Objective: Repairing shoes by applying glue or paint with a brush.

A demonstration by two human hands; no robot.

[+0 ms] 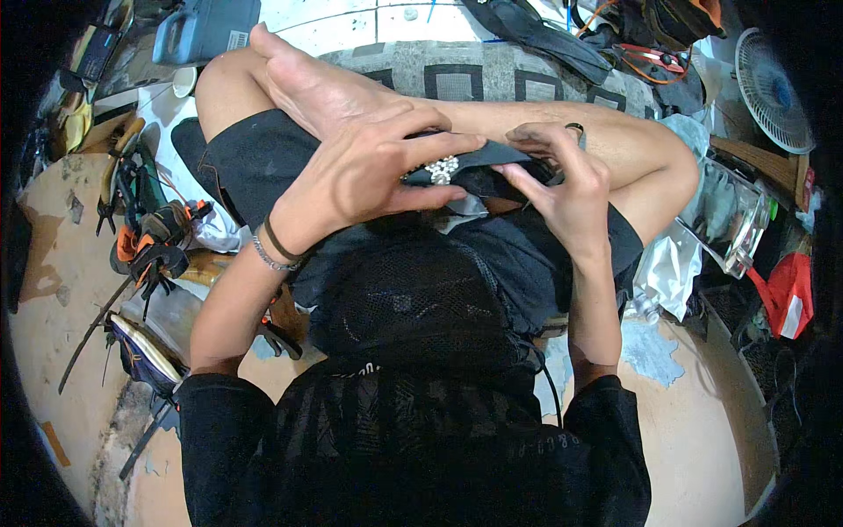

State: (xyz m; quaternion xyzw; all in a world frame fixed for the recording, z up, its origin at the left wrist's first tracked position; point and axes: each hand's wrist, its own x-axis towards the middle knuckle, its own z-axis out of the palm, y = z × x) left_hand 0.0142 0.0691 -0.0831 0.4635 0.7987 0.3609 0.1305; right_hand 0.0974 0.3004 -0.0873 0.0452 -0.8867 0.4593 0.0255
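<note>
A dark, flexible-looking piece (496, 156) is held up over my crossed legs, between my two hands. Near its left end sits a cluster of pale, shiny beads (442, 169). My left hand (373, 162) grips that end, with fingers above the beads and the thumb below them. At the other end my right hand (569, 180) pinches the piece between thumb and fingers. A small whitish patch (470, 205) shows just under it. The piece's underside is hidden, and its exact kind cannot be made out.
On the left lie pliers (118, 171), orange-and-black gloves (162, 237), a dark shoe (145, 351) and a blue-grey jug (202, 35). To the right are a white fan (773, 88), a red cloth-like item (788, 294) and crumpled clear plastic (669, 272). A patterned cushion (395, 66) lies ahead.
</note>
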